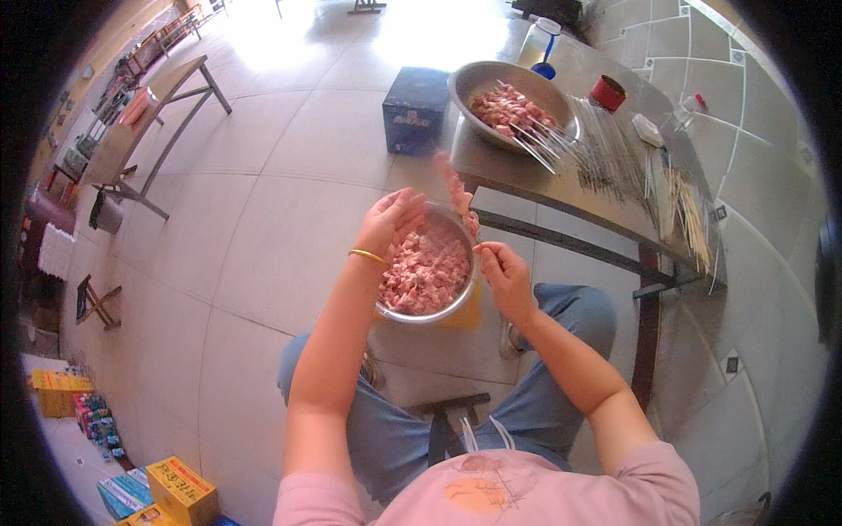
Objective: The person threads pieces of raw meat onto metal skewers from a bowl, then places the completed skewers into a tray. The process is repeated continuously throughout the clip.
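Observation:
My right hand (505, 273) pinches the lower end of a skewer threaded with raw meat (458, 194). The skewer tilts up to the left beside the bowl's right rim, and its upper end is blurred. My left hand (398, 214), with a yellow bangle at the wrist, hovers over the bowl's upper left rim, its fingers extended and nothing visible in them. Below both hands sits a round metal bowl (421, 319) of cut raw meat pieces (424, 273). A yellow object (466, 310) shows under the bowl.
On the table (513, 181) at right stand a large metal basin (464, 82) of meat skewers, loose metal skewers (608, 148), bamboo sticks (687, 214), a red tin (608, 93) and a plastic jar (539, 43). A dark blue box (414, 108) stands beside it. A folding stool (97, 302) is at left.

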Action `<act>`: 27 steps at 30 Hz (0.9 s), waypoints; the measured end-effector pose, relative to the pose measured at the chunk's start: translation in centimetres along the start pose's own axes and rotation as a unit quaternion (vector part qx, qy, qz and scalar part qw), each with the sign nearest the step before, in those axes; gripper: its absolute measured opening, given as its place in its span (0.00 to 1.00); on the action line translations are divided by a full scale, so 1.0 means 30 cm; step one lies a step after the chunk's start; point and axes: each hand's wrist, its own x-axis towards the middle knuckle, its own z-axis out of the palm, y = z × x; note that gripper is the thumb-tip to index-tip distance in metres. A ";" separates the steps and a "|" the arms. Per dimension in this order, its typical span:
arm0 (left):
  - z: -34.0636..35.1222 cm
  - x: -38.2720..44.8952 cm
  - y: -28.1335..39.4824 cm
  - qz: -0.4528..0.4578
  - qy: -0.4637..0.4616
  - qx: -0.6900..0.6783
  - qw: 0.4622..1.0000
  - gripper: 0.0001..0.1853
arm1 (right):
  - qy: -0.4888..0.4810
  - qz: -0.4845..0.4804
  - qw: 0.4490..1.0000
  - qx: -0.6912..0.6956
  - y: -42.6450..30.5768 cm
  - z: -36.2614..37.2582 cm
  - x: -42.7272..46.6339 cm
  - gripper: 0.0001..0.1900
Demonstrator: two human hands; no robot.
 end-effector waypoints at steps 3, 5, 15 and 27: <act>-0.007 0.004 0.000 -0.003 -0.016 0.014 1.000 0.17 | 0.008 0.035 0.997 0.065 -0.020 -0.021 0.009 0.10; -0.016 0.004 -0.006 -0.004 0.000 0.008 1.000 0.15 | 0.007 0.053 0.992 0.110 -0.044 -0.032 0.011 0.10; -0.035 0.020 -0.003 -0.010 0.013 -0.024 1.000 0.12 | 0.145 -0.175 0.946 -0.232 -0.364 -0.247 0.268 0.09; -0.023 0.026 0.017 -0.018 0.034 -0.017 0.999 0.11 | 0.026 -0.106 0.777 -0.620 -0.392 -0.409 0.652 0.13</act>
